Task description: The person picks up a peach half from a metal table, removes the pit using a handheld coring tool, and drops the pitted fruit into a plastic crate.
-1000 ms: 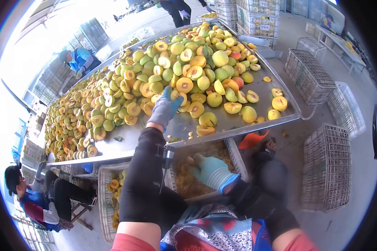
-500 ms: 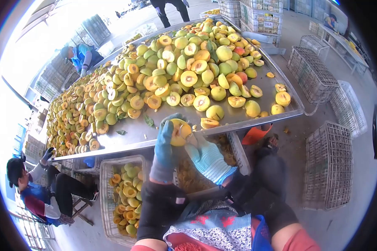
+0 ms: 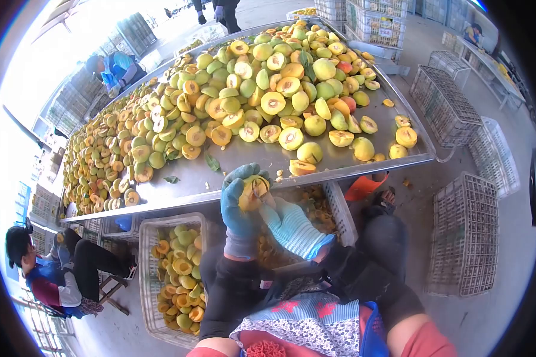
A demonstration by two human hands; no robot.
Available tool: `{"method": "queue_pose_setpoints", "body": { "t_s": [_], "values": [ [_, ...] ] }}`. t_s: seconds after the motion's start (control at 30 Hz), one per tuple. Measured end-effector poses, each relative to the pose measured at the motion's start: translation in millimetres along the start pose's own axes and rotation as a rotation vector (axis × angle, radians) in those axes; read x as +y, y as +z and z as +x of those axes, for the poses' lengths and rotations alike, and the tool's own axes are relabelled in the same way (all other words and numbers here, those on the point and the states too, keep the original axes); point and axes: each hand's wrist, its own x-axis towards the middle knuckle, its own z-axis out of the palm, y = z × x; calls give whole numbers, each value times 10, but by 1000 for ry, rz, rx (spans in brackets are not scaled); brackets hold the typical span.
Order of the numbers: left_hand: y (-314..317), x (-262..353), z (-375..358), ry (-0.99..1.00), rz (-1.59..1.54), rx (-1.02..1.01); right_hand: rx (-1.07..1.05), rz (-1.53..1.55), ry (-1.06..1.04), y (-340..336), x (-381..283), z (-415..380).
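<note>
My left hand [image 3: 233, 205], in a blue-grey glove, is wrapped round a yellow peach half [image 3: 253, 191] with its cut face turned toward my right side. My right hand [image 3: 295, 227], in a light blue knitted glove, is closed with thumb and fingers pressed at that cut face. Whatever my right fingers grip is too small and hidden to make out. Both hands are just off the near edge of a metal table [image 3: 190, 184] heaped with halved peaches [image 3: 273, 103]. Below them, partly hidden by my arms, stands a crate [image 3: 341, 217] with brownish scraps.
A white crate [image 3: 146, 285] of peach halves stands left of my knees. A seated person [image 3: 47, 273] is at far left, another person [image 3: 116, 71] leans at the table's far left side. Crates [image 3: 466, 235] stand on the floor at right; stacked crates [image 3: 375, 27] rise behind.
The peach half has turned in my left hand, and my right fingers sit deeper against its cut face. The seated person's raised hand has come down.
</note>
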Motion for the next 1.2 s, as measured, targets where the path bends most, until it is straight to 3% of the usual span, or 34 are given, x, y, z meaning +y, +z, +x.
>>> {"method": "queue_pose_setpoints", "body": {
  "t_s": [0.13, 0.2, 0.3, 0.4, 0.5, 0.6, 0.7, 0.8, 0.9, 1.0, 1.1, 1.2],
  "values": [
    [-59, -92, -43, 142, 253, 42, -196, 272, 303, -7, -66, -50],
    [-6, -8, -30, 99, 202, 98, -323, 464, 542, -59, -181, -63],
    [53, 62, -52, 22, 94, 126, -373, 508, 632, -96, -225, -64],
    [-20, 40, -40, -125, 60, 216, -325, 302, 432, -70, -220, -68],
    [87, 22, -69, -149, -32, 322, -292, 264, 299, 15, -80, -63],
    [120, 40, -86, -162, -63, 328, -356, 284, 378, -51, -129, -79],
    [122, 87, -58, -154, 154, 303, -309, 42, 190, 21, 30, -56],
    [2, 44, -42, -99, 220, 260, -332, 84, 218, 26, 23, -74],
    [-115, 62, -17, -165, 108, 184, -441, 221, 515, -107, -280, -89],
    [-58, 247, 26, -336, 338, 50, -398, 23, 276, -62, -99, -110],
    [-79, 200, -8, -305, 314, 78, -390, 64, 330, -18, -51, -130],
    [-160, -15, -28, 27, 505, 57, -420, 429, 647, -16, -134, -137]
  ]
}}
